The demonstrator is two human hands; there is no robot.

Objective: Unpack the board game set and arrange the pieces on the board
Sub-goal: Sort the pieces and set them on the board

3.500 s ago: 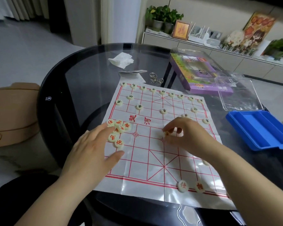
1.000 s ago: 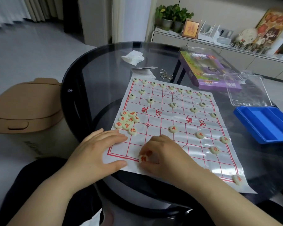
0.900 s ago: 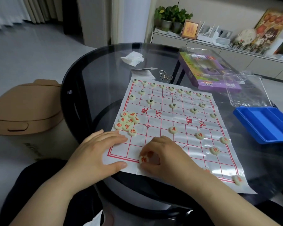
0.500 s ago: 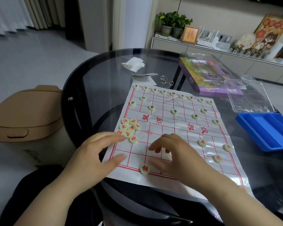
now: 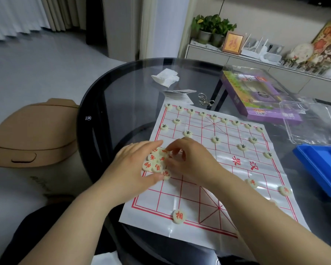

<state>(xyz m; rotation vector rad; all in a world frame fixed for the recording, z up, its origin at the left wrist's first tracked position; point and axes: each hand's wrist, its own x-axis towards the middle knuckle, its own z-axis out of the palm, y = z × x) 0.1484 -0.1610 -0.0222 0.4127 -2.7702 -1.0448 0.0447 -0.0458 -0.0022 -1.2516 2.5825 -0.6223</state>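
Reaching back from the placed piece (image 5: 179, 216) near its forearm, right hand (image 5: 191, 161) now curls over the pile (image 5: 157, 162) — pinch cannot be told. Left hand (image 5: 130, 169), spread, brackets the pile on the board (image 5: 180, 196) — next red piece is due.

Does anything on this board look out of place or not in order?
Several red pieces lie bunched together at the board's left edge, off the grid points, between the left hand and the right hand. The green pieces on the far side stand in tidy rows.
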